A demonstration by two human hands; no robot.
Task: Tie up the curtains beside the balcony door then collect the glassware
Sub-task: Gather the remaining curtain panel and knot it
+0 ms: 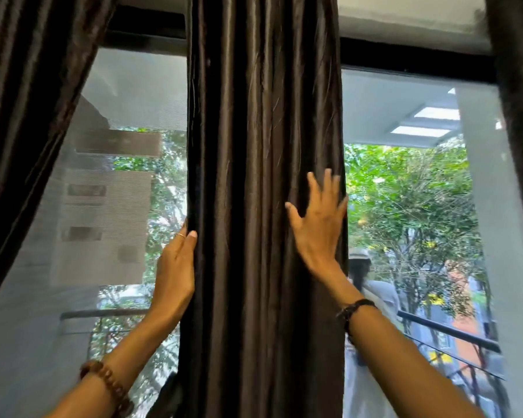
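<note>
At the balcony glass: three dark curtain panels in view, two hands. Centre curtain (263,206) hangs gathered in glossy brown-black folds between both hands. Left hand (177,267) wraps its left edge, thumb in front, fingers behind. Right hand (317,218) lies flat, fingers spread, on its right edge. Side curtains (27,101) at far left and right; mesh screen (127,95), railing (447,333), trees beyond.

**Curtains hanging at the window frame**

No floor or bench shows. The black window frame (405,60) crosses the upper part of the frame; the dark gathered curtain (263,176) hangs down the centre in front of it, with other dark curtains at both edges.
</note>
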